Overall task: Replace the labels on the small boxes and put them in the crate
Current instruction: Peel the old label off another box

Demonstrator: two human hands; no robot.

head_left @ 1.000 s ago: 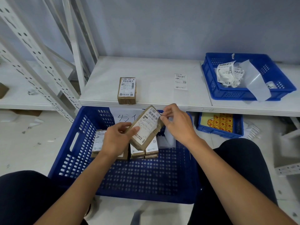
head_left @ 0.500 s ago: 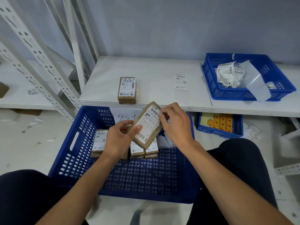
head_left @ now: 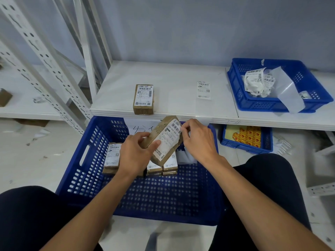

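Note:
My left hand (head_left: 136, 154) grips a small brown box (head_left: 164, 140), tilted above the big blue crate (head_left: 87, 160), thumb pressed on its white label (head_left: 167, 139). My right hand (head_left: 198, 140) pinches the label's upper right corner at the box's far end. Several labelled boxes (head_left: 112, 157) lie in the crate's back half. Another labelled box (head_left: 143, 99) sits at the front of the white shelf (head_left: 172, 84). A loose label (head_left: 204, 90) lies flat on the shelf to its right.
A blue tray (head_left: 253, 104) at the shelf's right holds crumpled peeled labels and a backing strip. A smaller blue tray (head_left: 244, 146) with yellow and red stickers stands under the shelf. White perforated rack posts (head_left: 41, 57) rise at left. My knees flank the crate.
The box has tipped a little more upright between my hands. My right fingers stayed at the label's upper corner, shifting slightly along it.

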